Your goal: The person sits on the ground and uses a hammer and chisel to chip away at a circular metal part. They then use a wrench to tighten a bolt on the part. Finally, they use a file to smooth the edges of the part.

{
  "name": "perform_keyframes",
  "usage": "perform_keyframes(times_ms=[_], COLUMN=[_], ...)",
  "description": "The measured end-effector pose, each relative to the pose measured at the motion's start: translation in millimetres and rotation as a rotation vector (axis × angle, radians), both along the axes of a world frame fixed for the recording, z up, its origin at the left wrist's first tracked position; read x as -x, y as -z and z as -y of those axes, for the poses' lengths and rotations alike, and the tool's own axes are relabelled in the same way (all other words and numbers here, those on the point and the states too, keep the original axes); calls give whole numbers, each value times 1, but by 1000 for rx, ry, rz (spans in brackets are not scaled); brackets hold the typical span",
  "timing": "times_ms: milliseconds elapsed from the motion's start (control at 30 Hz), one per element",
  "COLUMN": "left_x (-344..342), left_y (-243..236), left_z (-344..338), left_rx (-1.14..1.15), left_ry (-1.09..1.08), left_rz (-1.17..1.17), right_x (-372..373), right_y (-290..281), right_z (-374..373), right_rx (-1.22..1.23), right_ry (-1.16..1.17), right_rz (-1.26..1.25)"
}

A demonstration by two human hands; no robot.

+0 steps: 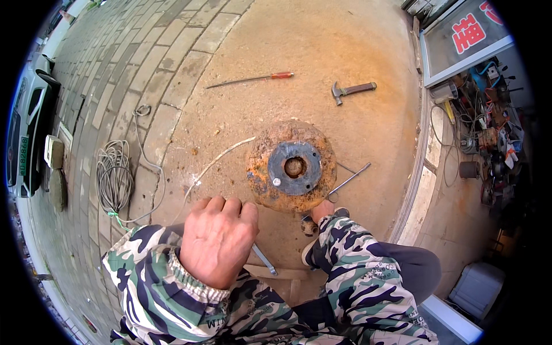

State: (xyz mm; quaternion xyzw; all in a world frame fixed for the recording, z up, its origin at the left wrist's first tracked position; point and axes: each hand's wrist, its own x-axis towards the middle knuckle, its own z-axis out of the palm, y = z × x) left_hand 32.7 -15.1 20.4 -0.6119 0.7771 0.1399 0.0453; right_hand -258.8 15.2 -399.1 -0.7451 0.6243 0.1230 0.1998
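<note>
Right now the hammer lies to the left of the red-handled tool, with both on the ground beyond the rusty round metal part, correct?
Not quite: the head view shows the hammer to the right of the red-handled tool. Both do lie on the ground beyond the rusty round metal part.

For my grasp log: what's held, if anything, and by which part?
Cannot tell: left hand hides its palm; right hand, beside the rusty disc, shows no clear grip.

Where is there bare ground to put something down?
There's bare concrete between the screwdriver and the hammer, and more between the hammer and the rusty round part. It's crowded around the right hand, with a metal rod and the rusty round part close.
</note>
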Motion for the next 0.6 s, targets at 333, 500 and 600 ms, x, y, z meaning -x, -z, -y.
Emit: perform_keyframes(times_ms=[333, 500, 600], left_x=[-9, -18, -17], left_y=[-12, -24, -29], left_z=[2, 14, 25], left_rx=[22, 72, 99], left_ry=[-23, -59, -34], left_rz=[-38, -140, -351], right_x=[-27, 49, 79], right_y=[-101, -200, -346], right_z=[55, 129, 152], right_rx=[-127, 277, 460], right_ry=[187, 177, 39], right_rz=[-193, -271, -317])
